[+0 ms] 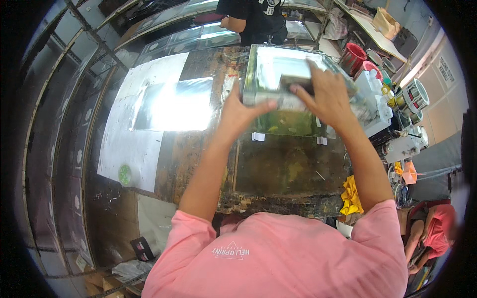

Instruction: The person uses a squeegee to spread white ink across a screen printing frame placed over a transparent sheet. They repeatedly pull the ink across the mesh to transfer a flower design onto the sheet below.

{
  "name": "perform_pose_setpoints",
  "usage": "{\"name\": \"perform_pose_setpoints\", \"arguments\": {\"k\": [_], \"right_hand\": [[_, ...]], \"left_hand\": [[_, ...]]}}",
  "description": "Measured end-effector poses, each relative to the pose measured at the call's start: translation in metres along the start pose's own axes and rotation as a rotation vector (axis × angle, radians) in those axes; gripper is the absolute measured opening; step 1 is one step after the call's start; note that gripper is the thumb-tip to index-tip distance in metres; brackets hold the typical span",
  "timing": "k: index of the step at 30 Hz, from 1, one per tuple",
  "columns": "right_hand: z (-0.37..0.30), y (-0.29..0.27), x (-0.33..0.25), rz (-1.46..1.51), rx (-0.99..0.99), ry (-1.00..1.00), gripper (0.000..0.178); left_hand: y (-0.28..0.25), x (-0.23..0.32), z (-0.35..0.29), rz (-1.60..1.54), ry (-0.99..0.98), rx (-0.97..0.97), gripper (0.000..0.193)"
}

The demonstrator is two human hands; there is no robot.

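A framed sheet with a pale, glossy surface and a greenish near part, like a printing screen [293,121], lies on the worn table in front of me. My left hand [238,110] is at its near left side, thumb stretched over it and fingers apart along the left edge. Above the middle right of the screen is my right hand [328,94], slightly smeared by motion. Between its thumb and fingers shows a dark block [294,82], whose exact kind I cannot make out. Small white tabs [258,136] sit by the screen's near edge.
To the left, a shiny sheet [174,104] lies on white board [117,144], with a green-topped tub [124,174] nearer me. Cans, tubs and a white jug [370,94] crowd the right. A yellow cloth [351,196] hangs at the table's edge. Another person [256,22] stands beyond.
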State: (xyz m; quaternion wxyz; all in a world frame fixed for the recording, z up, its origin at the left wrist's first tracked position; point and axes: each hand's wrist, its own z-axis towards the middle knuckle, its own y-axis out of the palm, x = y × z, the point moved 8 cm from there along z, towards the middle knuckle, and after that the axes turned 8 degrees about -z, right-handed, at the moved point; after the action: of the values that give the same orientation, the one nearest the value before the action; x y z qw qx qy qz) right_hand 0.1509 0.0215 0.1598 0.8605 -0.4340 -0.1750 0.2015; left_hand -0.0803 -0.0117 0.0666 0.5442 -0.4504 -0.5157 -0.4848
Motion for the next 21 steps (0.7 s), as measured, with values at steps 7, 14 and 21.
{"name": "perform_pose_setpoints", "arguments": {"k": [7, 14, 21], "right_hand": [[-0.079, 0.089, -0.005, 0.403, -0.553, -0.043, 0.037], [-0.088, 0.166, 0.0, 0.239, -0.445, -0.044, 0.035], [0.067, 0.276, 0.078, 0.107, -0.311, -0.032, 0.037]], "left_hand": [[0.005, -0.096, -0.046, 0.947, 0.067, 0.122, 0.105], [0.003, -0.137, -0.004, 0.929, 0.126, 0.086, 0.107], [0.003, -0.126, 0.011, 0.923, 0.237, 0.101, 0.122]]}}
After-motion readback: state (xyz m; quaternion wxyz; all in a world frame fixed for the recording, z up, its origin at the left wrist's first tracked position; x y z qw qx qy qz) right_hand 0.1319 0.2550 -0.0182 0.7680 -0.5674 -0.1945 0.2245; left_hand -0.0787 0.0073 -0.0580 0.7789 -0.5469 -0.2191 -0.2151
